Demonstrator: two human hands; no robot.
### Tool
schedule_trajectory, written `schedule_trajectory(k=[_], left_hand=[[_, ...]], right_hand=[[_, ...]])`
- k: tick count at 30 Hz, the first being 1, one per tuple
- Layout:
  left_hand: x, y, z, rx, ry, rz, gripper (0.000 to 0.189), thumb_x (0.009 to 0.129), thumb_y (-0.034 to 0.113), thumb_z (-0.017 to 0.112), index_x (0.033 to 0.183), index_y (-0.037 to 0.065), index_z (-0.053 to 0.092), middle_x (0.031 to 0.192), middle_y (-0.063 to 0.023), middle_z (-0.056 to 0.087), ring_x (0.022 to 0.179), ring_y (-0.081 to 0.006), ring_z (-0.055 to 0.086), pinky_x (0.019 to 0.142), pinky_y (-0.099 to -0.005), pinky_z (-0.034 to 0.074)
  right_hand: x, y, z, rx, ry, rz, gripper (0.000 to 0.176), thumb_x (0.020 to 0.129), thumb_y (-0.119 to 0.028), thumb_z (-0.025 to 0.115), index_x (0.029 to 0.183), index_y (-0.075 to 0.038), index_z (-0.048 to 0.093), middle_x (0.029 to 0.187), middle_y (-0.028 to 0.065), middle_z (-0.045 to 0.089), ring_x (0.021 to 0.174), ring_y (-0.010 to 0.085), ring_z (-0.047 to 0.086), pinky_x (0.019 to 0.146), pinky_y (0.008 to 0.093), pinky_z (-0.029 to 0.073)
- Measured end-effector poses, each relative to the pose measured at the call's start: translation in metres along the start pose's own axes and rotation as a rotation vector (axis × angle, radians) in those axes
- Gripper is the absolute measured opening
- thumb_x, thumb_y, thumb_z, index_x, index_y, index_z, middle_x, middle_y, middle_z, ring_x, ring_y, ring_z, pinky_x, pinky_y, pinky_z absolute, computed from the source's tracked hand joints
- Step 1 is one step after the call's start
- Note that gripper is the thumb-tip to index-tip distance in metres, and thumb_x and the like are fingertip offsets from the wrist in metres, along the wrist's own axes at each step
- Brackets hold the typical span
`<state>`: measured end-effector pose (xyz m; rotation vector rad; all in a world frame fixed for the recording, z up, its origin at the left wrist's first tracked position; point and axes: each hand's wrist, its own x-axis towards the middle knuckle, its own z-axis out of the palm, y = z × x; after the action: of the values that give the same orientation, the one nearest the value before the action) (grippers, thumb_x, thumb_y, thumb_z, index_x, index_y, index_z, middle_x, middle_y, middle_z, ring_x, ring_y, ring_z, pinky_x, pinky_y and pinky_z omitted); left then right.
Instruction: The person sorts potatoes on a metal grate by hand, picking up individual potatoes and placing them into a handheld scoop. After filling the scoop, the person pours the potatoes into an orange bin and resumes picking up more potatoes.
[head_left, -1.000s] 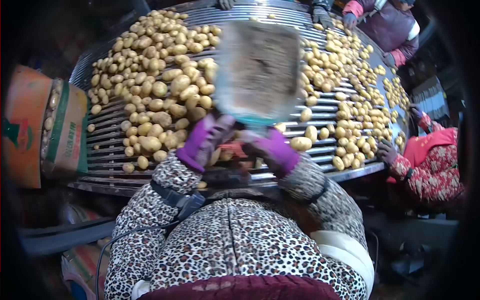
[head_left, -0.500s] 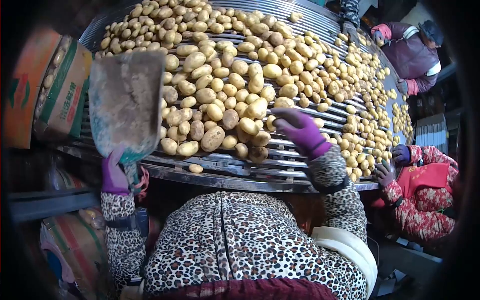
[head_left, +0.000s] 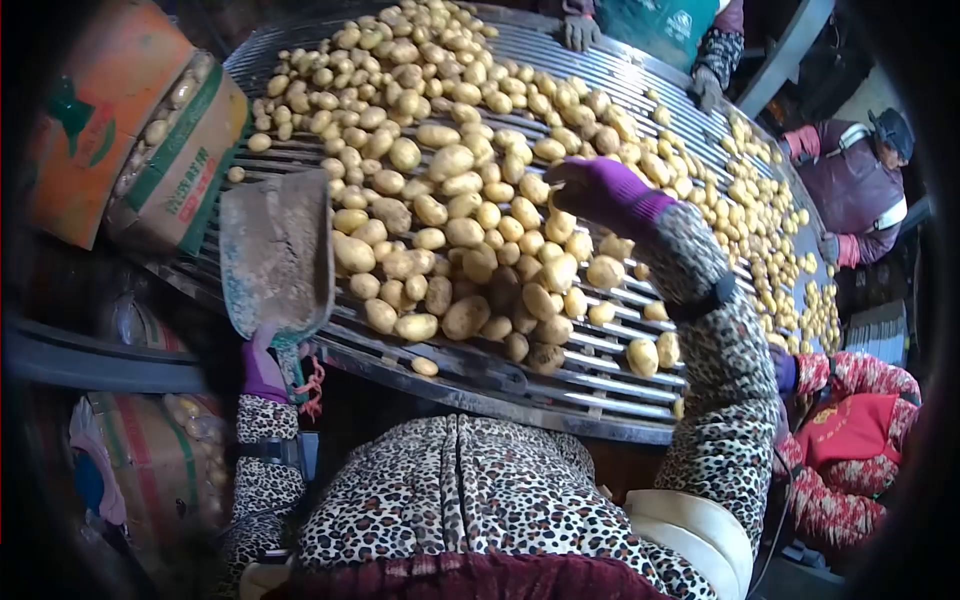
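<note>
My left hand (head_left: 264,368), in a purple glove, is closed around the handle of a worn green shovel (head_left: 276,250). The shovel's broad pan is coated with brown dirt and rests by the left side of the potato pile. In a purple glove with dark fingers, my right hand (head_left: 610,190) reaches over the potatoes (head_left: 465,232), its fingers apart and bent down against the pile. No potato is plainly gripped in it. The potatoes lie heaped on a slatted metal rack (head_left: 610,345); a single potato (head_left: 424,366) sits near its front edge.
Cardboard boxes (head_left: 185,185) with potatoes stand at the left edge. Another box (head_left: 150,460) is low on the left. Co-workers surround the far and right sides: a person in red (head_left: 850,430), one in a dark jacket (head_left: 855,180), and gloved hands (head_left: 580,33) at the back.
My view has shifted, showing more of the people at the back. My right hand has moved farther out over the pile. The shovel stays in my left hand.
</note>
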<state>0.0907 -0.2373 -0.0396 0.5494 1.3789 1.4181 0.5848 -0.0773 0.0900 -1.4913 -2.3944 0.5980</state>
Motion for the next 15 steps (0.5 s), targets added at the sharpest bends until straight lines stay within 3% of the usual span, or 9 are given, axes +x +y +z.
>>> schedule_trajectory(k=[1,4,7,8,11,12,15], left_hand=[[-0.013,0.011,0.019,0.024,0.041,0.001,0.043,0.09,0.032,0.056,0.117,-0.001,0.058,0.095,-0.0141,0.067,0.067,-0.0246,0.066,0.055,-0.035,0.057],[-0.013,0.008,0.022,0.073,0.025,0.07,0.039,0.089,0.03,0.057,0.111,-0.001,0.063,0.092,-0.0112,0.068,0.071,-0.0209,0.067,0.052,-0.0309,0.054],[0.005,-0.014,0.007,0.045,0.147,0.184,0.035,0.087,0.024,0.06,0.111,-0.002,0.063,0.093,-0.0108,0.068,0.067,-0.0211,0.067,0.052,-0.0318,0.055],[-0.001,-0.006,0.007,0.007,0.12,0.066,0.032,0.085,0.021,0.065,0.11,0.001,0.063,0.096,-0.0094,0.066,0.082,-0.021,0.065,0.069,-0.0367,0.056],[-0.007,-0.003,0.008,-0.005,0.094,0.041,0.03,0.085,0.022,0.065,0.106,0.001,0.064,0.096,-0.0097,0.066,0.083,-0.0207,0.065,0.069,-0.0368,0.056],[-0.004,-0.009,0.003,0.025,0.102,0.053,0.03,0.086,0.023,0.063,0.105,0.0,0.064,0.094,-0.0109,0.066,0.077,-0.0223,0.066,0.061,-0.0364,0.057],[-0.011,0.002,0.012,-0.084,0.022,-0.015,0.031,0.087,0.023,0.062,0.106,0.0,0.063,0.09,-0.0121,0.067,0.07,-0.024,0.067,0.052,-0.0365,0.057]], right_hand=[[0.029,-0.003,0.004,-0.009,0.034,-0.067,0.031,0.085,-0.019,0.066,0.116,-0.01,0.064,0.099,0.0122,0.07,0.092,0.021,0.067,0.08,0.0346,0.053],[0.105,-0.035,0.025,0.002,0.169,-0.221,0.037,0.084,-0.023,0.066,0.12,-0.015,0.063,0.103,0.0149,0.068,0.096,0.0321,0.065,0.083,0.0416,0.052],[0.164,-0.052,0.071,-0.356,0.088,-0.292,0.048,0.079,-0.021,0.067,0.127,-0.019,0.058,0.12,0.0158,0.06,0.107,0.0373,0.06,0.088,0.0442,0.051],[0.174,-0.053,0.092,-0.367,-0.052,-0.151,0.045,0.077,-0.02,0.067,0.122,-0.019,0.061,0.125,0.0138,0.056,0.109,0.0376,0.059,0.089,0.0449,0.051],[0.155,-0.081,0.103,-0.627,-0.117,-0.013,0.041,0.075,-0.022,0.07,0.115,-0.019,0.065,0.128,0.0123,0.055,0.112,0.0347,0.058,0.089,0.0466,0.051],[0.149,-0.08,0.099,-0.668,-0.124,-0.05,0.034,0.079,-0.027,0.071,0.111,-0.017,0.066,0.122,0.0109,0.059,0.103,0.03,0.063,0.083,0.0452,0.053],[0.139,0.009,0.119,0.147,0.093,-0.108,0.032,0.082,-0.03,0.071,0.11,-0.014,0.066,0.112,0.0083,0.065,0.093,0.0257,0.065,0.08,0.0429,0.055]])
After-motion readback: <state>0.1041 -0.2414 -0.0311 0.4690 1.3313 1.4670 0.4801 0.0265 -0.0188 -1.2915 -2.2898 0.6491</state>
